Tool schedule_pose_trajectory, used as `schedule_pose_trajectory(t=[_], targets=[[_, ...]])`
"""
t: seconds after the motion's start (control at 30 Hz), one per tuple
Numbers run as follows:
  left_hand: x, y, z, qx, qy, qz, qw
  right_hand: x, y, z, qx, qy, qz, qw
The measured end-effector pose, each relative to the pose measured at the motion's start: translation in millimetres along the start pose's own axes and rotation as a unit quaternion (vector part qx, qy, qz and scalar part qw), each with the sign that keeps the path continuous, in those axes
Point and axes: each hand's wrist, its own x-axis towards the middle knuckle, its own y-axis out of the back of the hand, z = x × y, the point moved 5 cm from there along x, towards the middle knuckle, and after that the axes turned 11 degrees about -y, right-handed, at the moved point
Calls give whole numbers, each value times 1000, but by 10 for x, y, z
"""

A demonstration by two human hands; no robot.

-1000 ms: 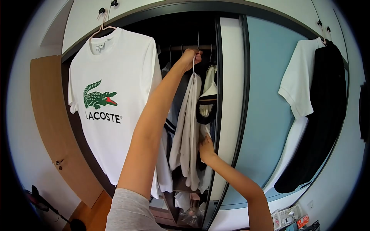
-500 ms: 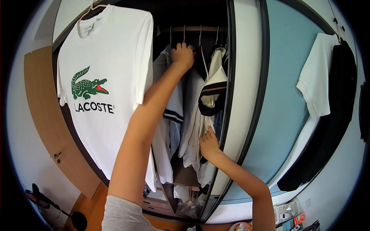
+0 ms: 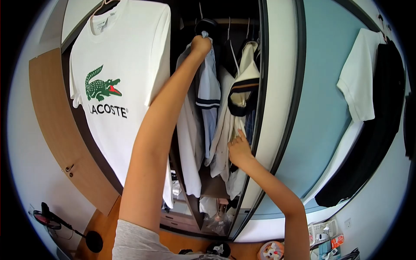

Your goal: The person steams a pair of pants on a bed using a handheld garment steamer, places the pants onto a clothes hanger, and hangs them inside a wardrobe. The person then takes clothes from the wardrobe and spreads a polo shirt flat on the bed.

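While the left hand (image 3: pixel 201 44) pinches the blue shirt (image 3: pixel 209 84), whether the right hand (image 3: pixel 241 151) grips cream cloth (image 3: pixel 236 124) cannot be told.

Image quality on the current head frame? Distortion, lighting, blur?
Head view: strong fisheye, with the wooden door visibly bowed and black corners all round. Head view: wardrobe interior very dark at the top, so hanger detail above the left hand is partly lost. Head view: white T-shirt bright, its print still legible; no heavy motion blur evident.
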Motion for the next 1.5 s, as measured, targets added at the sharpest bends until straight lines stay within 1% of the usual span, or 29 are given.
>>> schedule_pose_trajectory(t=[0.03, 0.1, 0.17, 0.23, 0.3, 0.33, 0.37, 0.43, 0.47, 0.53, 0.57, 0.63, 0.7, 0.77, 0.8, 0.97, 1.0, 1.07, 1.1, 1.13, 1.17, 1.2, 1.23, 1.27, 1.3, 1.33, 1.37, 1.43, 1.5], targets=[[-135, 26, -3, 5, 7, -6, 1000, -7, 20, -4, 10, 2, 6, 1000], [-516, 119, 48, -50, -55, 23, 997, -13, 1, -8, 21, 1, 21, 1000], [-964, 244, 0, -99, -50, 29, 993, -16, 22, -9, 18, 8, 48, 999], [-1566, 472, 58, -159, -95, -20, 983, -23, 26, -2, 33, 11, 46, 998], [-2205, 801, 145, -88, -101, -74, 988, -15, 69, -7, 50, 18, 58, 997], [-2520, 1002, 209, -97, -68, -135, 984, -2, 87, -5, 56, 14, 45, 997], [-2815, 1236, 305, -91, -83, -133, 984, -2, 81, -16, 62, 15, 32, 997], [-3279, 1769, 428, -69, 17, -158, 985, 0, 69, -27, 88, 45, 82, 992], [-3482, 2054, 427, -40, 72, -156, 984, 7, 63, -28, 98, 47, 70, 992], [-3794, 2659, 443, -35, 157, -66, 985, -1, 95, -18, 73, 31, 83, 993], [-3972, 2972, 439, -24, 211, -51, 976, 15, 82, -14, 76, 36, 8, 996], [-4277, 3511, 569, -5, 271, 4, 962, 4, 115, -25, 82, 53, 37, 995], [-4568, 4007, 760, 55, 312, 30, 948, 3, 113, -17, 101, 66, 56, 991], [-4798, 4341, 955, 65, 339, 70, 936, 19, 133, -21, 104, 60, 24, 993], [-4840, 4432, 1069, 82, 333, 42, 939, 26, 119, -12, 114, 59, 17, 992], [-5271, 4847, 1397, 110, 369, 41, 922, 95, 97, 21, 126, 66, 1, 990], [-5334, 4881, 1461, 138, 378, 36, 915, 110, 149, -15, 136, 76, 21, 988], [-5431, 4786, 1532, 179, 389, 20, 903, -42, 396, -184, 319, 54, 113, 939], [-5495, 4684, 1558, 191, 390, 11, 901, -175, 398, -315, 381, 10, 86, 920], [-5669, 4538, 1494, 216, 347, -15, 913, -300, 358, -501, 443, -32, 68, 894], [-5909, 4340, 1333, 135, 353, -28, 926, -497, 354, -863, 602, -16, -13, 799], [-6021, 4085, 1235, 117, 346, -52, 930, -759, 757, -1455, 658, 25, -171, 733], [-6145, 3829, 1133, 112, 349, -71, 928, -1057, 1109, -2035, 680, 111, -273, 672], [-6194, 3606, 1049, 25, 454, -109, 884, -1327, 1382, -2463, 659, 177, -336, 650], [-6256, 3365, 984, 64, 398, -133, 906, -1542, 1488, -2758, 628, 255, -368, 637], [-6339, 3146, 957, 65, 350, -114, 928, -1753, 1482, -2997, 604, 225, -471, 602], [-6463, 2931, 952, 48, 328, -93, 939, -1887, 1455, -3187, 644, 209, -453, 580], [-6594, 2709, 1030, 44, 338, -102, 935, -1999, 1371, -3304, 522, 183, -491, 673], [-6660, 2673, 1174, -5, 338, -108, 935, -2131, 1339, -3270, 556, 108, -536, 626]])
